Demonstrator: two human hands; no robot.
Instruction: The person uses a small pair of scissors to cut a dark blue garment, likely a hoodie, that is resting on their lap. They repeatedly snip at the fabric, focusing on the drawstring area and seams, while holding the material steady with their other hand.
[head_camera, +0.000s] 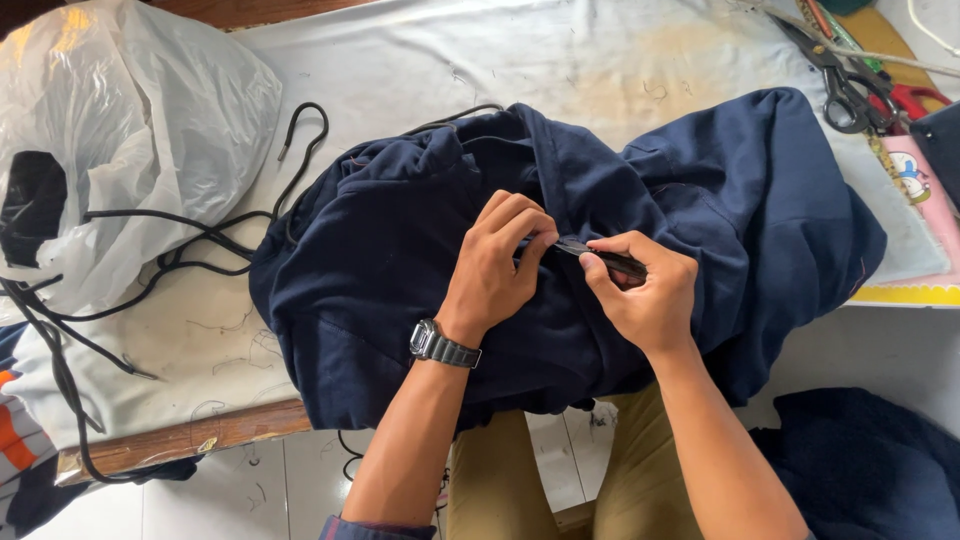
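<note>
A navy garment (400, 250) lies bunched in a heap across the middle of the table (420, 60), its near edge hanging over the table's near side above the person's lap. The cloth is thick and soft-looking, deeply folded, with faint lighter stitching along some seams.

The left hand (500, 265), with a watch (440, 345) on its wrist, rests on top of the heap, its fingers curled and pressed together, pinching a fold of cloth at the fingertips. The right hand (645, 290) sits just beside it, thumb and forefinger closed on a small dark tool (600, 257) whose tip points left to where the left fingers grip; what kind of tool it is cannot be told.

Black cords (190, 250) trail from the garment's left side across the table toward a white plastic bag (140, 130) at far left. Scissors (845, 80) lie at the far right corner. Another dark cloth (870, 470) lies near right, below table level.
</note>
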